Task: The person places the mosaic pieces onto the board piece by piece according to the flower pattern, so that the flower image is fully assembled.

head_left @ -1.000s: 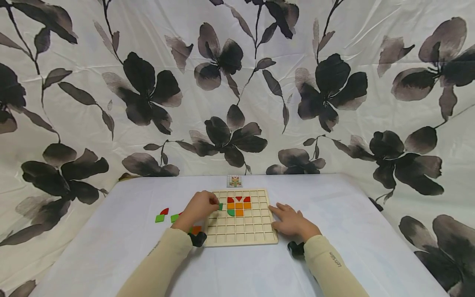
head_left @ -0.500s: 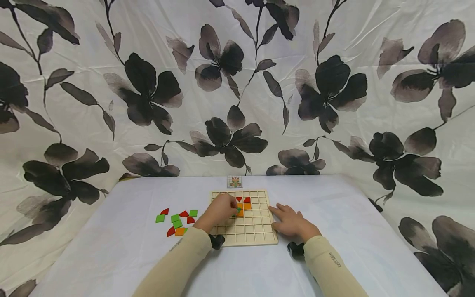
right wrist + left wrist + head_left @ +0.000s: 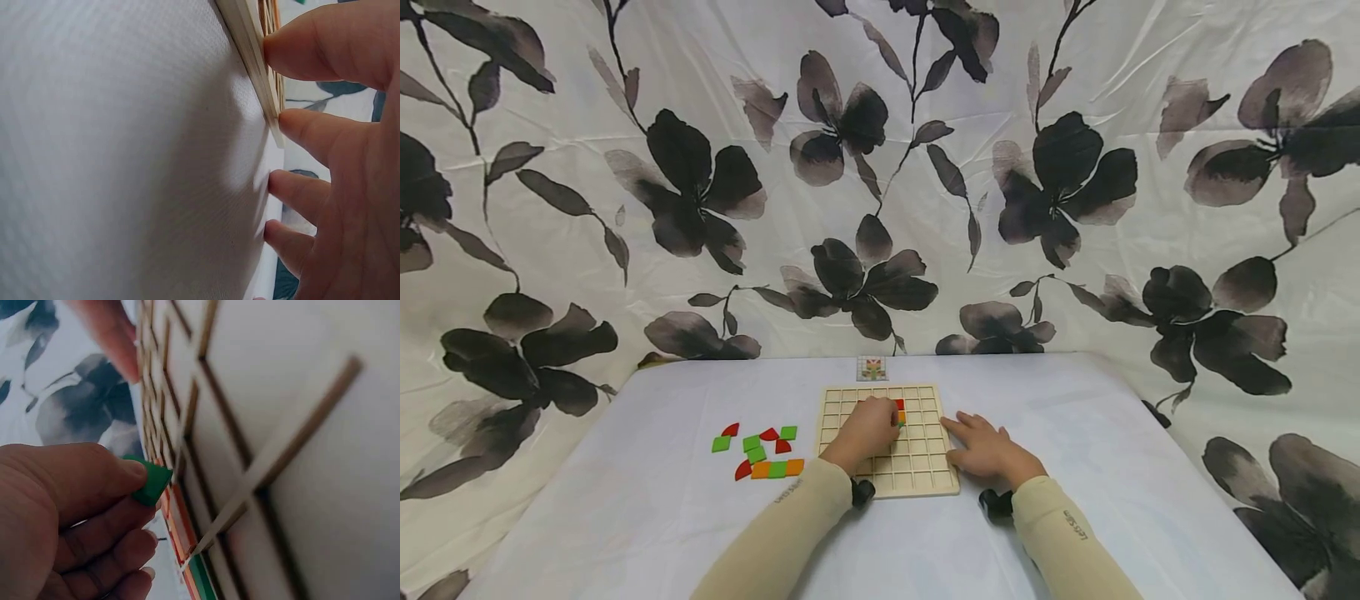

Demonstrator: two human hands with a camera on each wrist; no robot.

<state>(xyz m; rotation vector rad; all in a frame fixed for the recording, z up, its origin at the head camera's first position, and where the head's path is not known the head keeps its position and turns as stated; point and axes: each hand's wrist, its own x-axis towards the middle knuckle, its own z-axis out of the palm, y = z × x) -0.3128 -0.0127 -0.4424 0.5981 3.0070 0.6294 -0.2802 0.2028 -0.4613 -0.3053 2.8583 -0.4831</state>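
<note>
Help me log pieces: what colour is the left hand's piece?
The piece is green; the left wrist view shows it best.

Creased pale backdrop [image 3: 880, 179], dark flower print [image 3: 863, 121]; white-covered table [image 3: 1037, 396] below.

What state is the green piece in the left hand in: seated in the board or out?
Out: in the left wrist view, the left hand pinches the green piece tilted above the board.

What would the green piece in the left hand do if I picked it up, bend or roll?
The green piece probably won't bend: its edges look crisp. It seems light: the left hand just pinches it. Being flat with a pointed corner, it likely won't roll.
</note>
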